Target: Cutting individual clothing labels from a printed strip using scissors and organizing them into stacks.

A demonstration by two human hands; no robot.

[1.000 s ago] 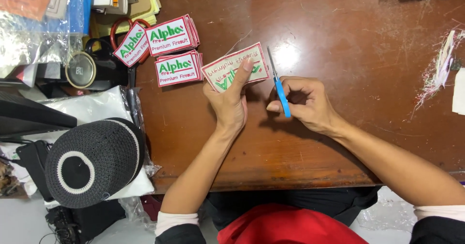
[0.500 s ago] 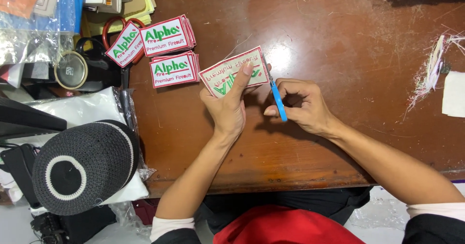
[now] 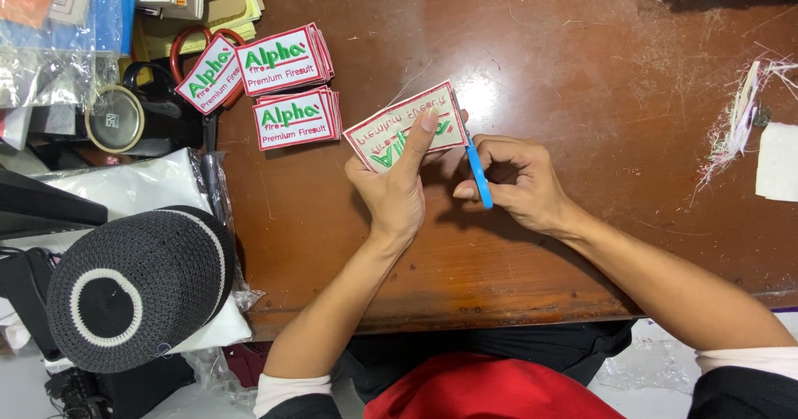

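**Patch held at the blue snips**

I see my left hand (image 3: 397, 188) gripping a rectangular patch (image 3: 405, 126) with a red border, thumb pressed across its face, which shows the reversed green and red stitching of the back side; the patch is tilted, lifted just above the brown worktop (image 3: 582, 70). My right hand (image 3: 519, 182) is closed around a pair of small blue snips (image 3: 478, 174), just to the right of the patch; the tip of the snips meets the patch's right edge.

Up and to the left of the patch lie two stacks of matching patches (image 3: 287, 86), face up, white with green and red lettering; further left of those, red-handled scissors (image 3: 195, 49) lie partly under another patch, and beside them a round tape roll (image 3: 114, 120). Well to the lower left of the patch, off the worktop edge, a black knitted cap with white rings (image 3: 137, 286) rests on white plastic bags. Far to the right of the patch lies a heap of thread scraps (image 3: 740, 124), next to a white cloth piece (image 3: 777, 161).
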